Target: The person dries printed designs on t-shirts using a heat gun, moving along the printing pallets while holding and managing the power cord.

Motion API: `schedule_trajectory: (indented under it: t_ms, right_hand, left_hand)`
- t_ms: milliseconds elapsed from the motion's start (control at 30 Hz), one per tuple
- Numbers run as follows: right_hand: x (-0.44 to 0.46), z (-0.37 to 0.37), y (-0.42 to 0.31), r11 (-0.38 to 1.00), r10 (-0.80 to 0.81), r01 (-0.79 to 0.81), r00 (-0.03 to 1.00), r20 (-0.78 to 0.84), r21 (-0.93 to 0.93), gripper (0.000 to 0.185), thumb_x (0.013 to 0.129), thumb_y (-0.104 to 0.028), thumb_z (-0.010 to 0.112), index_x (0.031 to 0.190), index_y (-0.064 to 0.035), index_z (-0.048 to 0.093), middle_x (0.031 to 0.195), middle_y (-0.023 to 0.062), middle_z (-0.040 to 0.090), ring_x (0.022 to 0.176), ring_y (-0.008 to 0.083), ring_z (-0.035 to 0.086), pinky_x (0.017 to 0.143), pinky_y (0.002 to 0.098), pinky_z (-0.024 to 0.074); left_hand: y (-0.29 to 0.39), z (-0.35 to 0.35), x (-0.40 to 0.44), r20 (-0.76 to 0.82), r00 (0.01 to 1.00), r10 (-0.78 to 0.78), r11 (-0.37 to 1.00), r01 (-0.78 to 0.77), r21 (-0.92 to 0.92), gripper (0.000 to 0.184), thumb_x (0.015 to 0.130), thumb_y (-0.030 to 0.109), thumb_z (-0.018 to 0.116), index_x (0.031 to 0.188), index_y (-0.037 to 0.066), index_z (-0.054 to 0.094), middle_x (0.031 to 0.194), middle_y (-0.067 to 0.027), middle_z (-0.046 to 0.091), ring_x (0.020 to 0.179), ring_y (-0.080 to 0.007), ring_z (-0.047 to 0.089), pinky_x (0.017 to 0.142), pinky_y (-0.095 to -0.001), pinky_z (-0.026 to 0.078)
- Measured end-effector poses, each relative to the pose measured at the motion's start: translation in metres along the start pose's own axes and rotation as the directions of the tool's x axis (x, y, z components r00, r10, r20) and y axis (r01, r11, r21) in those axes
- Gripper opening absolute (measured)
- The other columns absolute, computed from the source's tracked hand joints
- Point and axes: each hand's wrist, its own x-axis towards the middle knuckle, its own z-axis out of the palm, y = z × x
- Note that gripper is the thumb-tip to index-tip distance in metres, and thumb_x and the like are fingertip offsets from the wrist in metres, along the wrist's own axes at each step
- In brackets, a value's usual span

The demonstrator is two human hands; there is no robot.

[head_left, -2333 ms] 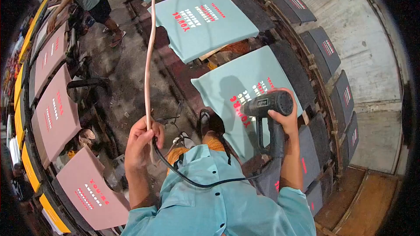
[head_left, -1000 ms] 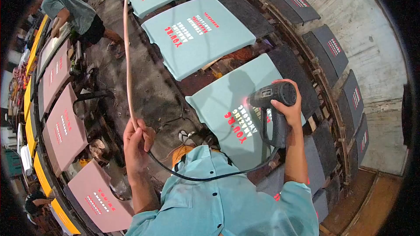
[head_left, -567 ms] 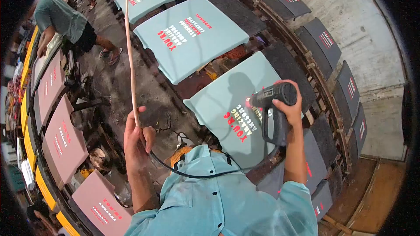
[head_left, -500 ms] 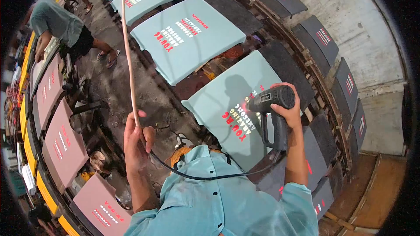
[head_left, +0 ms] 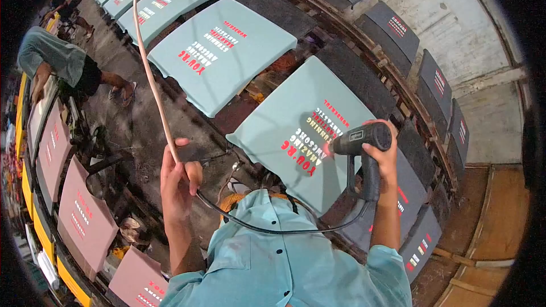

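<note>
R hand wraps heat gun, barrel crosswise, nozzle aimed L; L hand has fingers half-curled on pale cord, w/ black cord looping across to gun. Teal fabric panel lies ahead, btwn hands, nearer R; nozzle's by its lettering. Vs. earlier, gun's clear of "YOU'RE"; more text shows.

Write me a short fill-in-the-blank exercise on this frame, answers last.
The right hand grips a black plastic heat gun aimed toward the picture's ____ edge.
The left hand holds a thin pale pink cord; the sagging cord before the light blue shirt is ____.
The largest red word on the nearest pale green cloth panel reads ____.

Missing: left; black; YOU'RE.
</note>
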Motion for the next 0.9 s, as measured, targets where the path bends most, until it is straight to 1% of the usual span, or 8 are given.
schedule_trajectory:
  t_ms: [100,267,367,467,633,767,833,900]
  right_hand:
    - [-0.007,0.005,0.002,0.974,0.175,-0.148,0.973,-0.153,0.170,0.060,0.064,0.001,0.078,0.120,-0.0013,0.055,0.114,0.0097,0.064,0.105,0.0183,0.061,0.097,0.0336,0.0467]
    - [-0.035,0.025,-0.012,0.963,0.119,-0.154,0.980,0.161,0.221,0.063,0.063,-0.003,0.081,0.120,-0.0002,0.054,0.114,0.0106,0.063,0.104,0.0183,0.061,0.094,0.0335,0.0482]
    - [-0.039,0.033,-0.009,0.966,0.189,-0.192,0.981,0.031,0.173,0.063,0.063,-0.006,0.083,0.119,-0.0005,0.054,0.116,0.0110,0.063,0.107,0.0192,0.061,0.096,0.0340,0.0476]
    - [-0.033,0.055,-0.009,0.957,0.115,-0.122,0.993,0.040,0.264,0.067,0.064,-0.007,0.083,0.122,-0.0007,0.051,0.118,0.0128,0.061,0.107,0.0214,0.061,0.097,0.0353,0.0481]
    - [0.030,0.115,-0.025,0.924,0.078,-0.072,0.997,0.000,0.375,0.068,0.065,-0.004,0.080,0.125,-0.0009,0.049,0.117,0.0135,0.061,0.110,0.0226,0.061,0.098,0.0359,0.0475]
    - [0.093,0.163,-0.028,0.924,-0.090,0.011,0.978,0.187,0.382,0.066,0.065,-0.001,0.079,0.124,-0.0029,0.051,0.119,0.0132,0.061,0.110,0.0231,0.060,0.099,0.0359,0.0470]
    - [0.135,0.193,-0.037,0.897,-0.110,0.042,0.985,0.132,0.440,0.066,0.065,-0.001,0.080,0.124,-0.0027,0.052,0.119,0.0125,0.062,0.107,0.0219,0.061,0.096,0.0361,0.0484]
    - [0.177,0.231,-0.047,0.906,-0.085,0.048,0.994,0.068,0.421,0.064,0.065,0.000,0.080,0.123,-0.0023,0.052,0.118,0.0126,0.062,0.105,0.0211,0.062,0.095,0.0361,0.0492]
  left_hand:
    - [0.002,-0.008,0.001,0.005,1.000,-0.023,1.000,0.023,-0.010,0.017,0.100,0.026,0.050,0.096,0.010,0.047,0.055,0.0007,0.043,0.050,-0.0094,0.037,0.051,-0.0243,0.030]
    - [0.003,-0.031,0.008,0.073,0.997,-0.014,1.000,0.012,0.023,0.017,0.099,0.024,0.052,0.092,0.011,0.045,0.055,0.0002,0.043,0.050,-0.0093,0.038,0.051,-0.0244,0.030]
    - [0.006,-0.048,0.007,0.072,0.997,-0.024,1.000,0.023,0.008,0.017,0.099,0.024,0.052,0.100,0.008,0.047,0.054,0.0010,0.041,0.050,-0.0090,0.038,0.050,-0.0242,0.030]
    - [0.021,-0.048,0.007,0.000,1.000,0.001,1.000,-0.001,-0.022,0.025,0.099,0.024,0.051,0.113,0.004,0.045,0.055,0.0019,0.042,0.050,-0.0081,0.038,0.050,-0.0245,0.031]
    - [0.031,-0.084,0.023,-0.033,0.999,0.017,0.997,-0.015,0.077,0.027,0.097,0.031,0.053,0.106,0.005,0.047,0.056,0.0038,0.038,0.049,-0.0076,0.034,0.051,-0.0250,0.030]
    - [0.053,-0.101,0.042,-0.064,0.998,-0.020,0.999,0.023,0.044,0.028,0.097,0.034,0.054,0.096,0.007,0.049,0.055,0.0044,0.037,0.050,-0.0071,0.034,0.051,-0.0255,0.028]
    - [0.065,-0.104,0.053,-0.109,0.994,-0.017,0.999,0.020,0.025,0.028,0.097,0.034,0.055,0.090,0.008,0.050,0.055,0.0044,0.038,0.051,-0.0068,0.034,0.051,-0.0255,0.027]
    - [0.069,-0.114,0.066,-0.171,0.985,0.013,0.996,0.002,0.086,0.028,0.096,0.033,0.056,0.100,0.006,0.051,0.058,0.0050,0.039,0.051,-0.0060,0.033,0.051,-0.0243,0.025]
